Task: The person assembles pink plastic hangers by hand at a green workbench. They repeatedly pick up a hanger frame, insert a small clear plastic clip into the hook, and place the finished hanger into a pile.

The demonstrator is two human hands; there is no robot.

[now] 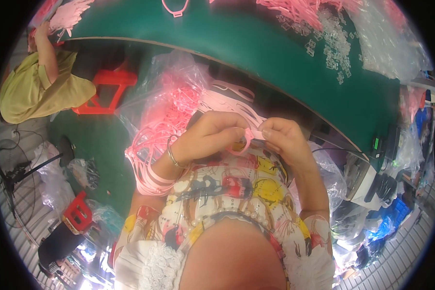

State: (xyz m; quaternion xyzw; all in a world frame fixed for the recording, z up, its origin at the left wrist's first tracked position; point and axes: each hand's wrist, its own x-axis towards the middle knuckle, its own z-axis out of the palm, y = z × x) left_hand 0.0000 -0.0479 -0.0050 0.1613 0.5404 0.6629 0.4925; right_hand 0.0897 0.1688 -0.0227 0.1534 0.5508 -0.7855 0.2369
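Observation:
In front of my chest, my left hand [220, 133] and my right hand [286, 137] are close together, both pinching a pink strap [246, 140]. A small loop of it hangs below the left fingertips, and the right thumb and forefinger press on its other part. More thin pink straps [142, 169] hang in loops around my left forearm, below a metal bangle. Behind my hands lie flat pale-pink straps with slots [227, 102]. A clear plastic bag [171, 67] full of bright pink straps sits just left of them.
A green table [256, 48] curves across the front. On it lie a pile of clear plastic buckles [336, 46], pink straps [297, 12] and a large clear bag [389, 46]. At left, a person in a yellow-green top [38, 92] is near a red stool [108, 89]. Bags crowd the right side.

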